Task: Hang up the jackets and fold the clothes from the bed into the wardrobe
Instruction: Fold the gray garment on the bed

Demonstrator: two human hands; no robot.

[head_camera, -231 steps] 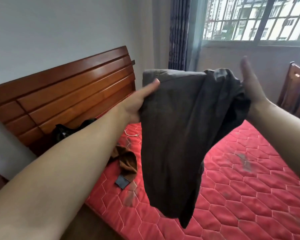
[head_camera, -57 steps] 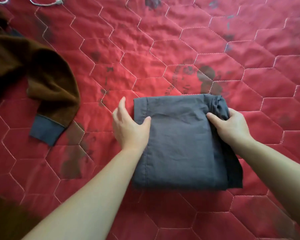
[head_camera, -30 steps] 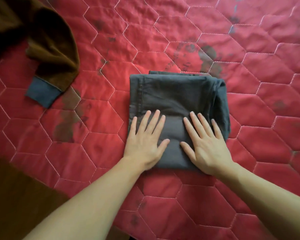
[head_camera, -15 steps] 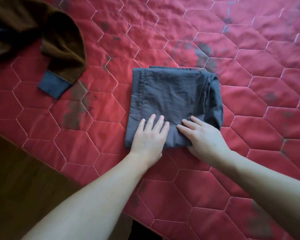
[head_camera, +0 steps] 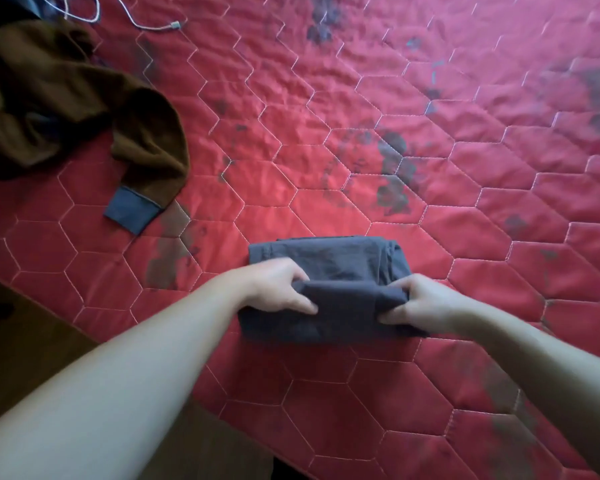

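Two bare forearms reaching in from the near edge, over the dark wooden bed frame (head_camera: 32, 348) at lower left. Left hand (head_camera: 274, 289) clamped on the near left part of the folded grey trousers (head_camera: 329, 289), thumb laid across the top of the raised fold, fingers curled under and mostly hidden by the cloth. Right hand (head_camera: 420, 303) gripping the near right part the same way, thumb pointing inward along the fabric, knuckles bent, fingertips tucked out of sight beneath the flap. Near edge of the garment lifted into a thick rolled band between the two hands, not yet laid flat over the rest. Trousers matte, woven, lightly creased, folded to a compact rectangle with bunched layers at the far right corner, lying on the red quilted mattress (head_camera: 326, 393) close to its near edge. Mattress satiny, stitched in pale hexagons, blotched with dark worn patches. Farther left, well apart from the trousers, a crumpled brown sweater (head_camera: 56, 105), soft and fuzzy, one sleeve curling down to a blue-grey ribbed cuff (head_camera: 129, 213). At the far top left, a thin white cable (head_camera: 146, 26) looping across the red cover, ending in a small plug.
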